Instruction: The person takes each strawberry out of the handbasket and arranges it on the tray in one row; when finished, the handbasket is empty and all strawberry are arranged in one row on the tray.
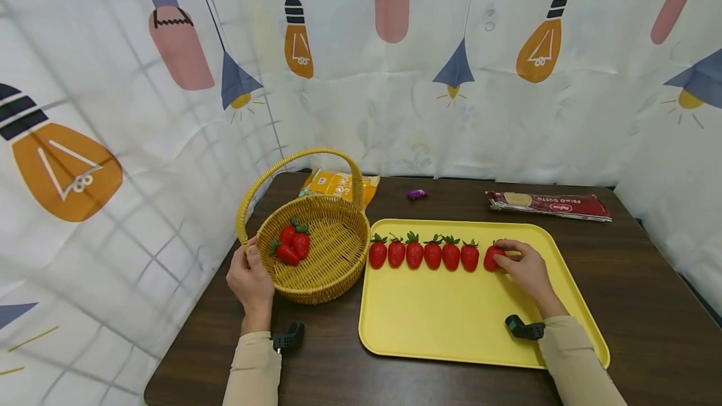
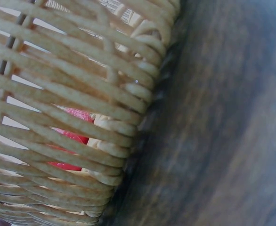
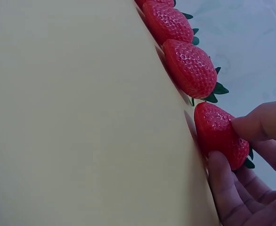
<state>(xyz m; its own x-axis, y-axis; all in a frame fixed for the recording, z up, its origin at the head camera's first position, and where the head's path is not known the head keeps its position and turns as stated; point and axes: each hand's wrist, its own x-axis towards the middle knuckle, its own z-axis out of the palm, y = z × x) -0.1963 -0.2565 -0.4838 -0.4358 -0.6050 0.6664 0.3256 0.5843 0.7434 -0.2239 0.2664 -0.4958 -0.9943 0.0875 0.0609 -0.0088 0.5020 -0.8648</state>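
A: Right grip?
B: Right hand (image 1: 528, 268): thumb and fingers pinched together on one strawberry (image 3: 218, 134). Glossy red, seed-dimpled, tapering to a blunt tip; green leaves at the other end.
A: Around it?
B: Yellow tray (image 1: 451, 312) below the grip. Just left, six more strawberries (image 1: 432, 257) in a row, leaves pointing away.
A: Left hand (image 1: 251, 277)?
B: Clamped on the basket (image 1: 333, 290) near the handle's foot. Three loose strawberries (image 1: 301, 245) inside, right of that grip.
A: Beyond both?
B: Purple sweet (image 1: 417, 194), red packet (image 1: 549, 204), yellow packet (image 1: 338, 185).
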